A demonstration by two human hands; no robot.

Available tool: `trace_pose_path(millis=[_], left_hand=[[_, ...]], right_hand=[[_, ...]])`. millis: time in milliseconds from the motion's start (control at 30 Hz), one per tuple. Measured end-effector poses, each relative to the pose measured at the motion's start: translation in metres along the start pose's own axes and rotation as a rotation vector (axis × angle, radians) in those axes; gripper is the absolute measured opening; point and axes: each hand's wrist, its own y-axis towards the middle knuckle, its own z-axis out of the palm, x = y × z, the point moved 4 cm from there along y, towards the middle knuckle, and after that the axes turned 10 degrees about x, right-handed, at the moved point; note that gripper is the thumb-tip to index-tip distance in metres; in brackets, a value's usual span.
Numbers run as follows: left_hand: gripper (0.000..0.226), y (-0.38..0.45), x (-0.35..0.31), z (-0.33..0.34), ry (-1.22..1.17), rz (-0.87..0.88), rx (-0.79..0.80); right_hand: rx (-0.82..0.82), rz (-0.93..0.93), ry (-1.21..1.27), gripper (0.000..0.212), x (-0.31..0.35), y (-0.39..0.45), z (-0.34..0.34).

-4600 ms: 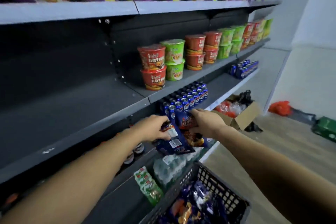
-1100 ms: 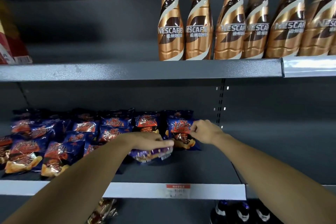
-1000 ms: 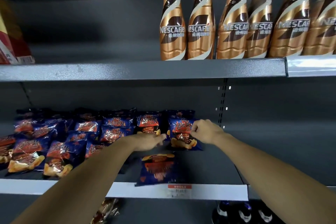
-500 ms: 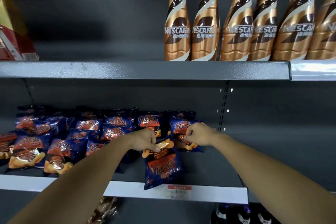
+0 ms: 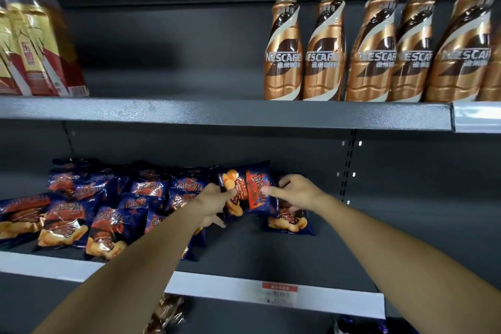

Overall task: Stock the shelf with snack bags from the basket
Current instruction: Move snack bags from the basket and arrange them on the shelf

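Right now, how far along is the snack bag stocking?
Done: many blue snack bags already lie on the lower shelf. In hand: the left hand and right hand hold one bag sideways. Left: setting it down; the basket is out of view.

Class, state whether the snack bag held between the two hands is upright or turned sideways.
Turned sideways. The snack bag has its printed lettering running on its side, the left hand gripping one end and the right hand at the other.
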Motion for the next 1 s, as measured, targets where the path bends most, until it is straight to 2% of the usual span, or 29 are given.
trace_pose_path(millis=[67,133,200,267,367,467,733,1000], left_hand=[[0.062,-0.004,0.005,0.006,-0.122,-0.022,0.009],[0.061,-0.009,0.009,0.011,-0.124,-0.055,0.044],[0.049,-0.015,0.012,0.009,0.005,-0.082,0.059],[0.037,-0.020,0.012,-0.004,0.100,-0.084,0.017],[0.030,-0.025,0.009,-0.028,0.265,-0.086,-0.036],[0.025,-0.032,0.009,-0.039,0.428,-0.088,-0.015],[0.031,-0.030,0.019,-0.042,0.741,0.026,0.077],[0.019,-0.004,0.018,-0.022,0.988,0.163,0.085]], right_hand=[[-0.026,-0.056,-0.024,0.075,0.010,0.006,0.005],[-0.076,-0.110,-0.043,0.062,0.022,0.013,0.007],[-0.080,-0.128,-0.073,0.053,0.030,0.021,0.009],[-0.039,-0.124,-0.212,0.055,0.038,0.029,0.013],[0.051,-0.123,-0.453,0.053,0.051,0.040,0.027],[0.096,-0.123,-0.556,0.049,0.056,0.053,0.046],[0.068,-0.104,-0.647,0.058,0.051,0.092,0.074],[-0.053,-0.098,-0.783,0.062,0.045,0.092,0.071]])
